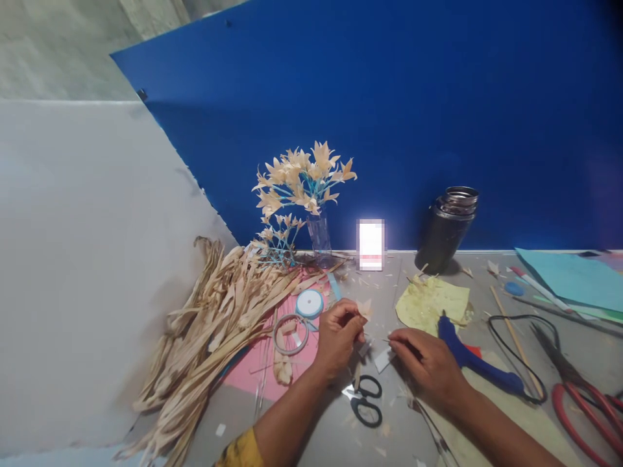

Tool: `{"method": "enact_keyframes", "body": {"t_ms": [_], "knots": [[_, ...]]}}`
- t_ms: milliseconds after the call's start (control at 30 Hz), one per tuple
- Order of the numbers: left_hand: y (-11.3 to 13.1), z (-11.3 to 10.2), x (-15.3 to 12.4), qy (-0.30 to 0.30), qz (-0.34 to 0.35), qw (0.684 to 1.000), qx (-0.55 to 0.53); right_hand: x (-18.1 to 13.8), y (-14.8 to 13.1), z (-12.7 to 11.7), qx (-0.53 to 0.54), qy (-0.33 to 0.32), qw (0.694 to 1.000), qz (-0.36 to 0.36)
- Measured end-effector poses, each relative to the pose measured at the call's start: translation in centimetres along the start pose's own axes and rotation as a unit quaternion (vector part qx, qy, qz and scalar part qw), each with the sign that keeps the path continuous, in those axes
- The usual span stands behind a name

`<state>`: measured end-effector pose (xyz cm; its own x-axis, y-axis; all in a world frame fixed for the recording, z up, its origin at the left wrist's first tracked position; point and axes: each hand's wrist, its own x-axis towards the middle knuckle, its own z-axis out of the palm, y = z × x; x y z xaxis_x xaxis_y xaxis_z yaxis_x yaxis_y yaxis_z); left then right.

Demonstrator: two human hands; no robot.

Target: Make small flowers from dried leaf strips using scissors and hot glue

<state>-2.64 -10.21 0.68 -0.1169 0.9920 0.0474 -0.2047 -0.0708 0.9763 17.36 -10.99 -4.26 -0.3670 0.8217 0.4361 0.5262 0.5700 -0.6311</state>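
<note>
My left hand [339,332] is closed in a pinch on a small pale husk flower [366,309], whose pointed petals stick out past the fingertips. A short gap to the right, my right hand [424,360] has thumb and forefinger pressed together; a tiny thin tip shows there, too small to name. Between the hands lies a small white piece [384,359], close to the right fingertips. Black-handled scissors [366,403] rest on the table below the left hand. Right beside my right hand is a blue glue gun [479,364] with a black cord.
Dried husks [214,350] pile up at left. Behind stand a clear vase [318,241] of husk flowers [302,175], a bright white blurred object [370,243] and an open dark flask [445,230]. Ribbon spool [309,303], tape ring [276,337], yellow paper [452,299] and red-handled scissors [579,389] surround the hands.
</note>
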Motion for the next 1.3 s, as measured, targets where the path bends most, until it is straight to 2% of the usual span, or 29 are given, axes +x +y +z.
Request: {"method": "enact_keyframes", "body": {"t_ms": [100,200,300,433,600,733,967,1167,1300], "knots": [[-0.7,0.0,-0.1,-0.021,0.001,1.0,-0.005,0.1,0.3,-0.1,0.015,0.007,1.0,0.02],[-1.1,0.1,-0.1,-0.033,-0.034,0.998,-0.032,0.2,0.3,-0.2,0.006,-0.011,0.999,0.04],[-1.2,0.1,-0.1,-0.035,-0.061,0.996,-0.046,0.5,-0.3,-0.4,-0.002,-0.027,0.999,0.045],[-1.4,0.1,-0.1,-0.028,-0.071,0.996,-0.044,1.4,-1.6,-1.1,0.04,-0.029,0.995,0.081],[-1.4,0.1,0.1,-0.007,-0.049,0.998,-0.045,3.5,-4.0,-2.5,0.093,-0.045,0.987,0.12],[-1.2,-0.1,0.2,0.001,-0.025,0.999,-0.038,4.8,-5.3,-2.4,0.138,-0.006,0.978,0.158],[-1.3,-0.1,0.0,-0.028,-0.057,0.996,-0.056,4.8,-4.1,-0.8,0.23,-0.01,0.948,0.22],[-1.5,0.1,-0.1,-0.04,-0.078,0.995,-0.058,4.2,-3.4,-0.2,0.245,0.004,0.942,0.231],[-1.6,0.1,0.0,-0.037,-0.06,0.997,-0.036,3.8,-3.4,-0.4,0.25,0.007,0.942,0.223]]}}
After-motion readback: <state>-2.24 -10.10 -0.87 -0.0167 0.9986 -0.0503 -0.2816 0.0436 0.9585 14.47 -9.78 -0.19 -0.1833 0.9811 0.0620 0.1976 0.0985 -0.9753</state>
